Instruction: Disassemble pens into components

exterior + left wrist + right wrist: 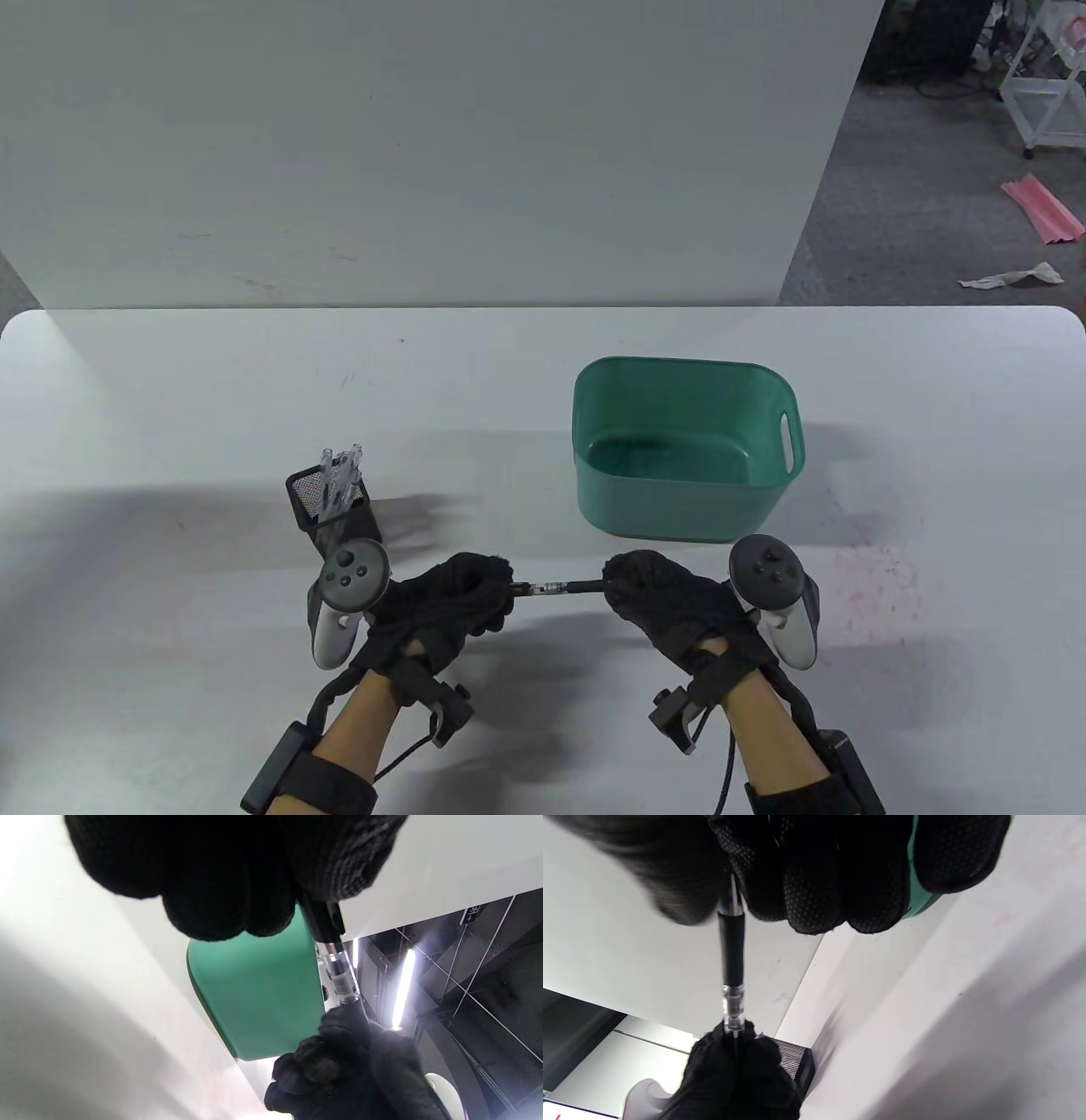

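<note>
A pen [556,587] with a clear barrel and a black rubber grip is held level above the table between both hands. My left hand [458,598] grips its left end in a fist. My right hand [653,590] grips the right end at the black grip. In the left wrist view the pen [337,969] runs from my fist down to the right hand [343,1073]. In the right wrist view the pen [732,959] runs from my fingers [814,878] down to the left hand [734,1077]. A black mesh pen cup [333,501] holds several clear pens [341,475].
A green plastic tub [679,450], which looks empty, stands just beyond my right hand; it also shows in the left wrist view [258,993]. The white table [170,407] stretches left and back. A white wall panel [407,144] stands behind it.
</note>
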The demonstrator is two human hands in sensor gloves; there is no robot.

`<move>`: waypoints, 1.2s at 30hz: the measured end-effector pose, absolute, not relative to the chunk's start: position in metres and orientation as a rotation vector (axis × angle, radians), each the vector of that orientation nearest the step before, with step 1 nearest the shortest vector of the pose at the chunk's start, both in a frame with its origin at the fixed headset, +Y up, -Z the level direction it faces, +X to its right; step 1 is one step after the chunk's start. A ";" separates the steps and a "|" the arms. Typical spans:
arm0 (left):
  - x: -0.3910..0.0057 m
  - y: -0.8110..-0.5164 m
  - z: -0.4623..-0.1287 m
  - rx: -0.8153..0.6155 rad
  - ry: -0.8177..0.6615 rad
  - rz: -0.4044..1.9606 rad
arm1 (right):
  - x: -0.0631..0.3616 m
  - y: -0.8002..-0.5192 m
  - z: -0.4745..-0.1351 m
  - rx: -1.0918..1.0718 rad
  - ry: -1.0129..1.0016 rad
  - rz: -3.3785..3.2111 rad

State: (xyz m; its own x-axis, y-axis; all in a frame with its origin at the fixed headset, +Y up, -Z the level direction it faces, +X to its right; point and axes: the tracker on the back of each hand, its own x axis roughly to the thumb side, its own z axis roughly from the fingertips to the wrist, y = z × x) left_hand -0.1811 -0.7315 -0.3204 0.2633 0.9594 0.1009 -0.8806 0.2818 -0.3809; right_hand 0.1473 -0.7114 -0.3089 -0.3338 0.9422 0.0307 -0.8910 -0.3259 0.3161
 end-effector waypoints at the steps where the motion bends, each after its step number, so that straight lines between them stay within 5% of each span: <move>1: -0.181 -0.731 -0.320 -0.269 -0.342 1.263 | 0.148 -0.713 -0.309 0.228 0.283 1.905; 36: -0.182 -0.732 -0.319 -0.301 -0.330 1.306 | 0.144 -0.706 -0.305 0.293 0.240 1.930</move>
